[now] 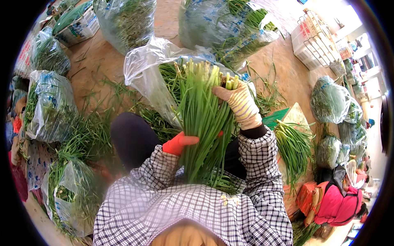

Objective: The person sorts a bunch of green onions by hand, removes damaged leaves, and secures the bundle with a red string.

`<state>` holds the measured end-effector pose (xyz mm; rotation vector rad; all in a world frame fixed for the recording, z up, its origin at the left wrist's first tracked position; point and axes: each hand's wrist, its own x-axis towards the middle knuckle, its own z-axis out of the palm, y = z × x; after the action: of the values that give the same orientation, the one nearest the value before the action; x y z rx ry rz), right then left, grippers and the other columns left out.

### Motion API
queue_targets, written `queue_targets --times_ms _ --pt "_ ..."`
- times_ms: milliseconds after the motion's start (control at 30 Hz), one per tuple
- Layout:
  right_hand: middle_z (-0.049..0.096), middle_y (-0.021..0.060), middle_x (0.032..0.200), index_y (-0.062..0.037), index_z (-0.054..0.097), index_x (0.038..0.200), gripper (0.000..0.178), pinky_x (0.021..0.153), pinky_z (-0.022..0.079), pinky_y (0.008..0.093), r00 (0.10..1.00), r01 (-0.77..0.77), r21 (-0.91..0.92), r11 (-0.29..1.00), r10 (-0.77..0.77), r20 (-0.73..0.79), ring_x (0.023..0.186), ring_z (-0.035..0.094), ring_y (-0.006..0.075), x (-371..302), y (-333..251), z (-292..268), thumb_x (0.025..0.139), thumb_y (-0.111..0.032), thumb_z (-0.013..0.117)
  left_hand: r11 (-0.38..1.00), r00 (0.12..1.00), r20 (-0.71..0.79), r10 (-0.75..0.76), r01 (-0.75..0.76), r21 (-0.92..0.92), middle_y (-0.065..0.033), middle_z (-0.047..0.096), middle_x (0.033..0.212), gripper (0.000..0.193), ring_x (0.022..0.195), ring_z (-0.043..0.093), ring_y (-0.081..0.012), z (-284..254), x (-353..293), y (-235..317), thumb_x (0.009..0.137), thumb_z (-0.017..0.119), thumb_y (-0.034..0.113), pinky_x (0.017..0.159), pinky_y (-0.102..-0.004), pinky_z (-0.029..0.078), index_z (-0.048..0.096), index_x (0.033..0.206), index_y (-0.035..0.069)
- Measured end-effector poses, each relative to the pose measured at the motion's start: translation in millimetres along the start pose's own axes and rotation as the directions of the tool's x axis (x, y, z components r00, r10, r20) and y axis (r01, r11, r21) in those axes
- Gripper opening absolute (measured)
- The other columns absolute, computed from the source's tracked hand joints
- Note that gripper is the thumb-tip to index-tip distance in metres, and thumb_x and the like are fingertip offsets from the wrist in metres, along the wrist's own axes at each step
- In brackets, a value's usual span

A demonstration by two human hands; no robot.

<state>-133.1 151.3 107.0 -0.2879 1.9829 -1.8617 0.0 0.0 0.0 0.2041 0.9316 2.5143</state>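
Observation:
Upright before my chest stands a thick bunch of garlic chives (201, 106), pale cut ends on top and loose leaves hanging below. My left hand (180, 143), in a red-orange glove, is closed round its lower part, the thumb across the front. Near the top right, my right hand (241, 103), in a cream striped glove, grips the cut ends, its fingers partly hidden behind them. Just behind the bunch is an open clear plastic bag (150, 65) with more chives inside. To the right, a smaller bunch (292, 149) lies on a board (296, 117).
Stuffed plastic bags of greens stand ahead (217, 28), at left (53, 106) and at right (333, 100). Loose leaves (96, 135) litter the brown floor. A white wire-framed crate (314, 41) stands far right. Nearer, a person in a pink vest (338, 203) sits at right.

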Motion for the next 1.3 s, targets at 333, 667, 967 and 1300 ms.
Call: queue_targets --times_ms 333,667,967,1300 --pt "0.061 -0.0032 0.079 -0.0039 0.065 0.097 0.023 0.063 0.043 0.0216 0.956 0.018 0.045 0.999 -0.004 -0.294 0.07 0.053 0.0058 -6 11 -1 0.078 -0.014 0.072 0.986 0.989 -0.144 0.013 -0.036 -0.161 -0.0105 0.059 0.117 0.066 0.099 0.06 -0.0215 19 7 5 0.076 0.067 0.027 0.085 -0.0337 0.048 0.045 0.133 0.002" --pt "0.06 -0.0029 0.072 -0.0058 0.065 0.086 0.009 0.059 0.043 0.0227 0.966 0.1 -0.086 0.991 -0.118 -0.23 0.062 0.052 0.0057 1 27 -13 0.079 -0.01 0.069 0.992 0.986 -0.152 0.066 -0.081 -0.095 -0.0138 0.051 0.133 0.063 0.12 0.051 -0.0213 -2 9 -5 0.081 0.063 0.009 0.089 -0.033 0.048 0.039 0.14 0.007" --pt "0.065 -0.0011 0.08 -0.0056 0.063 0.097 0.02 0.062 0.047 0.0217 0.986 0.062 -0.085 0.994 -0.074 -0.151 0.067 0.059 0.0078 -7 12 -3 0.079 -0.011 0.071 0.988 0.964 -0.252 0.079 -0.042 0.149 -0.0048 0.043 0.142 0.063 0.121 0.047 -0.0169 -12 14 -15 0.079 0.066 0.0 0.095 -0.0336 0.045 0.044 0.137 0.007" --pt "0.062 -0.0016 0.082 -0.0048 0.064 0.096 0.018 0.066 0.046 0.0223 0.978 0.071 0.083 0.994 -0.053 -0.202 0.071 0.057 0.008 -3 21 -13 0.079 -0.007 0.068 0.963 0.94 -0.288 0.184 -0.231 -0.136 -0.0076 0.051 0.134 0.076 0.121 0.05 -0.0204 2 10 -7 0.078 0.062 -0.004 0.101 -0.0369 0.041 0.031 0.145 0.011"
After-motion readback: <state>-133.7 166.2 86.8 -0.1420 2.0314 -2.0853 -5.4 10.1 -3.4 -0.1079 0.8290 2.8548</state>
